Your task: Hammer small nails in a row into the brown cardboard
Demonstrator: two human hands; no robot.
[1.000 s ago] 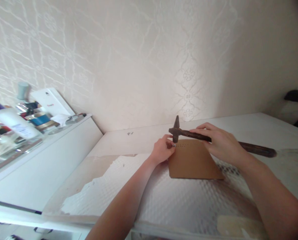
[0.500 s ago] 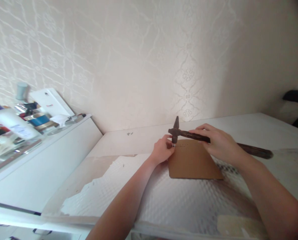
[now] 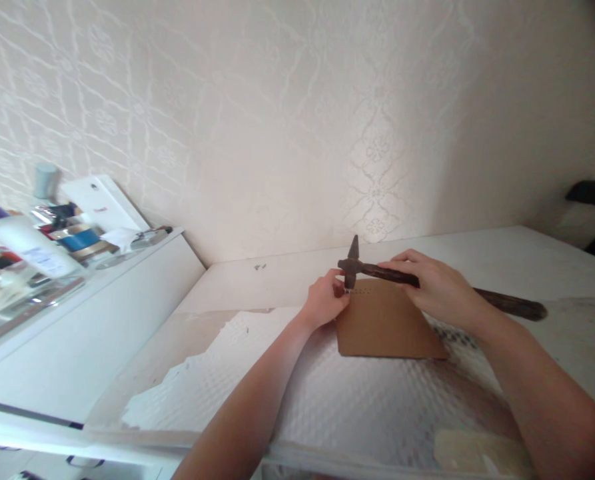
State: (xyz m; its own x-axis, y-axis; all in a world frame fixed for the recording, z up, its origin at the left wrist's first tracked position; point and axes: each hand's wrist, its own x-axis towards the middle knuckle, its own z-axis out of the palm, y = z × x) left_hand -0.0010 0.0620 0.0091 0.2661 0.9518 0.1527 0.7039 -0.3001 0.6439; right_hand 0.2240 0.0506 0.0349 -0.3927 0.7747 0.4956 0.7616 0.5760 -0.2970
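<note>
My right hand [image 3: 440,290] is wrapped round the dark wooden handle of a hammer [image 3: 350,265], whose end sticks out past my wrist. The hammer's head is upright over the upper left corner of a brown cardboard piece [image 3: 390,327]. Just below its face, my left hand [image 3: 326,298] pinches at that corner, fingertips closed on something small and pale that I cannot make out. Rows of small dark dots [image 3: 364,291] run along the cardboard's top edge. Beneath the cardboard lies a white quilted-looking sheet [image 3: 357,407].
A few tiny dark pieces [image 3: 260,267] lie near the wall on the white tabletop [image 3: 227,283]. At left, a white cabinet [image 3: 102,307] carries a white box [image 3: 104,203], a blue roll [image 3: 81,240] and a pale tube [image 3: 30,247]. A black object [image 3: 594,193] is at far right.
The hammer's head has come down very slightly over the cardboard's corner. Both hands keep nearly the same place and hold, and the cardboard has not visibly moved.
</note>
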